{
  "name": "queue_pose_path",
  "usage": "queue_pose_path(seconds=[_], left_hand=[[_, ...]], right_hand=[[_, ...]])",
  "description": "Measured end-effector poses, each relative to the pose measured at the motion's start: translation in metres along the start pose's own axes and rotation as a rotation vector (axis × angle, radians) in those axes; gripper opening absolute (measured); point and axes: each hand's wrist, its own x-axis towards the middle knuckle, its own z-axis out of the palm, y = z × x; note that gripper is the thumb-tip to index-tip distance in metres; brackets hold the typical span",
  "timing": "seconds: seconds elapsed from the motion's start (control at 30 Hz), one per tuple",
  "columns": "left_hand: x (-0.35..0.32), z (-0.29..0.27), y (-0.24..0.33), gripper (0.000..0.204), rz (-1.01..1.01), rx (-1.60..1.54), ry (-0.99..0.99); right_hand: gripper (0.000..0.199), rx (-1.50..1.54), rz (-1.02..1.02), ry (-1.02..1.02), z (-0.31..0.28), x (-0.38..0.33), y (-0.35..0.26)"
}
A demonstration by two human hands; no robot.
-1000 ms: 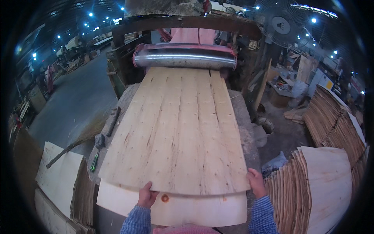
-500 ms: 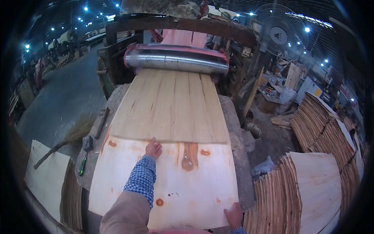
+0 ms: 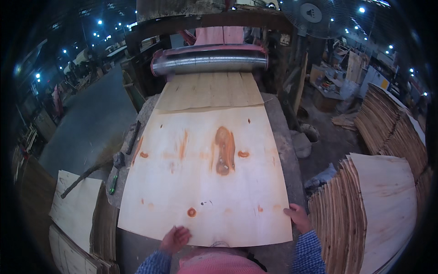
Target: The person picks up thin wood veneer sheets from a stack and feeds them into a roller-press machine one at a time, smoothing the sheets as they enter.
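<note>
A large pale wood veneer sheet (image 3: 196, 182) with orange-brown knots lies on the work table. On its far part rests a yellower veneer sheet (image 3: 210, 93), whose far end reaches the shiny metal roller (image 3: 210, 63). My left hand (image 3: 176, 239) is at the near edge of the pale sheet, palm partly turned up and fingers loosely bent, with nothing visible in them. At the right edge, near the corner, my right hand (image 3: 299, 218) pinches the pale veneer sheet between thumb and fingers; the underside of that grip is hidden.
Stacked veneer (image 3: 374, 205) stands close on my right, with a taller stack (image 3: 388, 118) behind. Another stack (image 3: 80, 208) is at the left. A green-handled tool (image 3: 113, 183) and a dark brush-like tool (image 3: 118, 160) lie on the table's left edge. A fan (image 3: 311, 13) stands beyond the roller frame.
The yellower sheet has slid away toward the roller, baring more of the pale sheet. My left hand has drawn back from that sheet's edge to the near edge. My right hand stays at the right side.
</note>
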Motion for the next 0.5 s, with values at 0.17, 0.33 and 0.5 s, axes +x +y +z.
queue_pose_path(seconds=[0.17,0.33,0.5], left_hand=[[-0.039,-0.061,-0.053,0.061,-0.41,-0.047,-0.369],[-0.08,0.079,0.006,0.065,0.401,-0.464,-0.303],[-0.033,0.035,0.031,0.052,0.378,0.05,-0.256]], right_hand=[[0.034,0.182,-0.219,-0.417,0.049,-0.025,-0.122],[0.037,0.452,-0.185,-0.422,0.032,-0.048,-0.145],[0.042,0.49,-0.134,-0.256,0.016,-0.003,-0.023]])
